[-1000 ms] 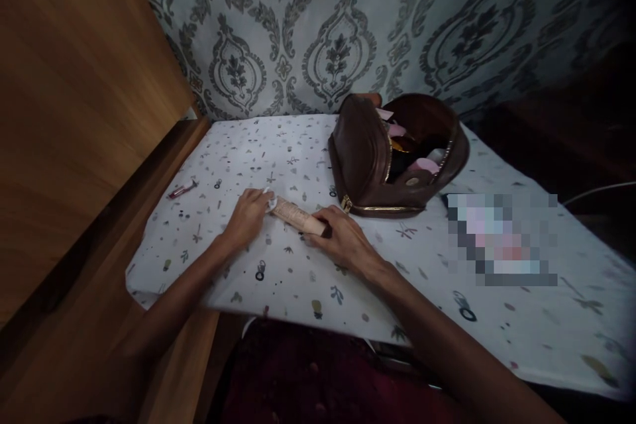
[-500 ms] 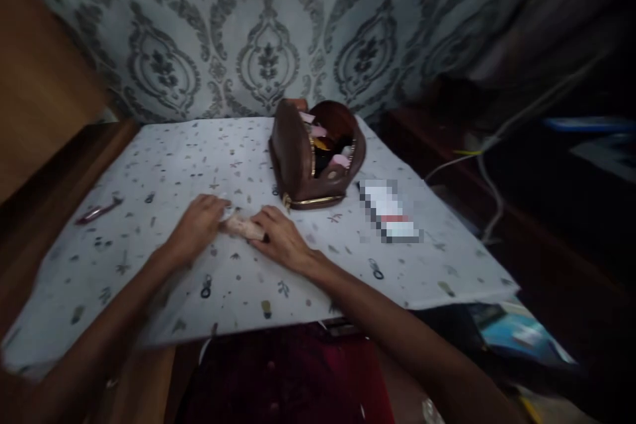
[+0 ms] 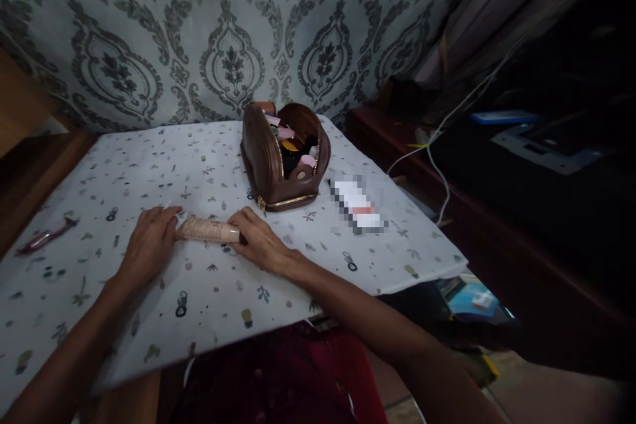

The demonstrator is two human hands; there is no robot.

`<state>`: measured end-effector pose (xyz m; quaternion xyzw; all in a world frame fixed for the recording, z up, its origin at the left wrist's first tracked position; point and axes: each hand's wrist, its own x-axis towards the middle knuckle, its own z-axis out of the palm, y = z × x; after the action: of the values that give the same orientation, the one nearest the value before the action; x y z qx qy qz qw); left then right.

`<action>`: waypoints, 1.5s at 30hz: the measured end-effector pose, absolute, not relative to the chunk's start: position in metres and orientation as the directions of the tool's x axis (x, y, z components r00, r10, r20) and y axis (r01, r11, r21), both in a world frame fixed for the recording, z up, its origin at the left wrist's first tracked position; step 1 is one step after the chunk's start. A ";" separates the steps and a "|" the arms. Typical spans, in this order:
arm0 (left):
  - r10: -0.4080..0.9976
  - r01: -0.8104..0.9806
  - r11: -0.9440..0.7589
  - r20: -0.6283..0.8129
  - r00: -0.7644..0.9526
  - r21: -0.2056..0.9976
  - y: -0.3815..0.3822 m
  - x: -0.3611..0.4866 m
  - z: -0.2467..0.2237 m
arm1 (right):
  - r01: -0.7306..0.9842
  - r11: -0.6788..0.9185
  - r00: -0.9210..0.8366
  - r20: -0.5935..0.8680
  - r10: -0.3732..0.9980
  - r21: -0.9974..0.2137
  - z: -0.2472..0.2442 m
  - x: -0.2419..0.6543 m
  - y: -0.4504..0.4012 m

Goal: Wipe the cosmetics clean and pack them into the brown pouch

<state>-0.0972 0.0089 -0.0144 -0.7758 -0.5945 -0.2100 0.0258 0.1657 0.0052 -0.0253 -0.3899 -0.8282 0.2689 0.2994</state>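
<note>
A beige cosmetic tube (image 3: 206,230) lies level between my hands, low over the patterned white tablecloth (image 3: 218,298). My left hand (image 3: 149,238) is closed round its left end, where a bit of clear plastic shows by the fingertips. At the other end, the fingers of my right hand (image 3: 261,240) close on the tube's dark tip and partly cover it. Just beyond my right hand stands a brown zip pouch (image 3: 261,152), unzipped, with several cosmetics inside.
To the pouch's right lies a flat, pixelated object (image 3: 358,204). A slim reddish tube (image 3: 44,238) rests at the table's left. Patterned wallpaper (image 3: 231,59) rises behind. A white cable (image 3: 440,172) hangs beside dark furniture on the right.
The view has swung right, so everything sits further left. My hands are further apart, and more of the beige tube shows between them.
</note>
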 end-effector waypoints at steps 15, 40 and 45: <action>0.625 0.735 -0.679 0.520 0.582 -0.007 -0.030 -0.031 -0.025 | 0.313 0.315 -0.348 0.200 0.916 -0.896 -0.032 0.160 0.015; 0.663 0.760 -0.627 0.628 0.408 0.168 -0.003 -0.046 -0.011 | -0.486 -0.554 -0.488 -0.316 0.814 -0.676 -0.014 0.160 0.019; 0.576 0.706 -0.705 0.636 0.514 0.068 -0.012 -0.030 0.002 | -0.543 -0.677 -0.603 -0.330 0.726 -0.497 -0.007 0.164 0.019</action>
<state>-0.0305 -0.0116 0.0019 -0.8643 -0.3708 -0.3248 0.1002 0.1642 0.0192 -0.0073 -0.2605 -0.1757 0.8778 0.3615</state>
